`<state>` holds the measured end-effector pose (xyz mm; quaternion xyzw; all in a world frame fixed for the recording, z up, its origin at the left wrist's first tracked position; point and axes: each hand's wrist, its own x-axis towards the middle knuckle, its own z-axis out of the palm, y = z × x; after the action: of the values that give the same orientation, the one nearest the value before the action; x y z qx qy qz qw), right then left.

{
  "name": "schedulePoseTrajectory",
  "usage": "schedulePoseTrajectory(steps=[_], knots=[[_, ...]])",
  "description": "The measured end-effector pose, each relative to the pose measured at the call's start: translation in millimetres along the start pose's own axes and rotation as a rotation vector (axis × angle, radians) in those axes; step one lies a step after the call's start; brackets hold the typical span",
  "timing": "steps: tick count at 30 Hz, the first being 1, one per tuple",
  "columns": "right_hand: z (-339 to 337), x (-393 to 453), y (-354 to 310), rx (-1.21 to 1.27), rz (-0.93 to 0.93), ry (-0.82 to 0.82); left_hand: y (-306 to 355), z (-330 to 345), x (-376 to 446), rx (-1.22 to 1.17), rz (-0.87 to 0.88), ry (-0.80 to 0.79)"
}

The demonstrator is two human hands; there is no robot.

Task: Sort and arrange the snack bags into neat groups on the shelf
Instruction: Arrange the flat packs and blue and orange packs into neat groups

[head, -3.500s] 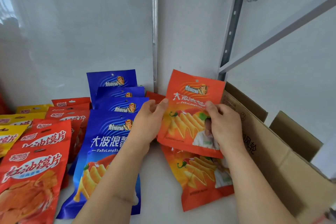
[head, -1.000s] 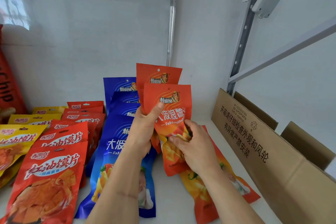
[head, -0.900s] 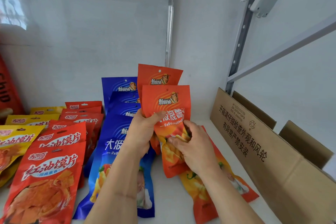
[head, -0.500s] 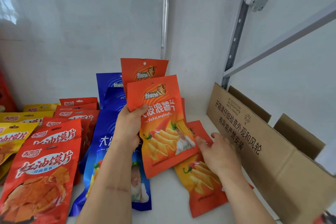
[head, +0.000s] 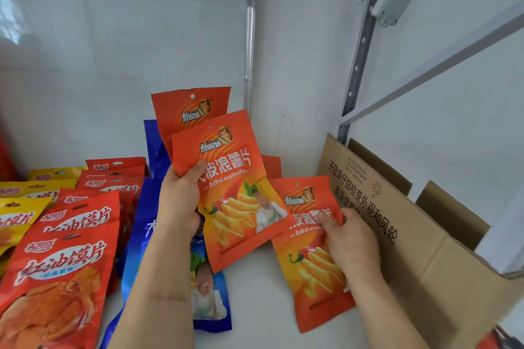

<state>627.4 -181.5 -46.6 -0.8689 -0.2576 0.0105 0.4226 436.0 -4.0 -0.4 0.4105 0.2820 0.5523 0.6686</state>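
Presumably gathering one flavour, the left hand [head: 178, 201] grips two glossy orange chip bags [head: 226, 184] while the right hand [head: 350, 241] pinches a third orange bag [head: 309, 278] beside the brown cardboard box [head: 419, 238].

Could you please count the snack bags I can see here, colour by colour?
Orange bags: 4
Blue bags: at least 2, overlapping
Red bags: at least 5, overlapping
Yellow bags: at least 3, partly cut off
Total: at least 14
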Motion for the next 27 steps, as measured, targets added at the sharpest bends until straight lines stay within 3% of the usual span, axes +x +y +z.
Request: schedulePoseTrajectory(steps=[6, 17, 21, 27], knots=[[-17.3, 10.4, -4.4, 0.262, -0.024, 0.169, 7.0, -11.5, 8.3, -0.078, 0.083, 0.105], [-24.0, 11.6, -14.9, 0.457, -0.080, 0.184, 8.2, -14.7, 11.5, -0.028, 0.182, 0.210], [-21.4, 8.2, -30.5, 0.487, -0.157, 0.074, 1.0, -0.3, 4.9, 0.000, 0.150, 0.108], [10.9, -6.0, -55.2, 0.293, -0.260, -0.161, -2.6, 14.2, -4.7, -0.099, -0.024, -0.033]])
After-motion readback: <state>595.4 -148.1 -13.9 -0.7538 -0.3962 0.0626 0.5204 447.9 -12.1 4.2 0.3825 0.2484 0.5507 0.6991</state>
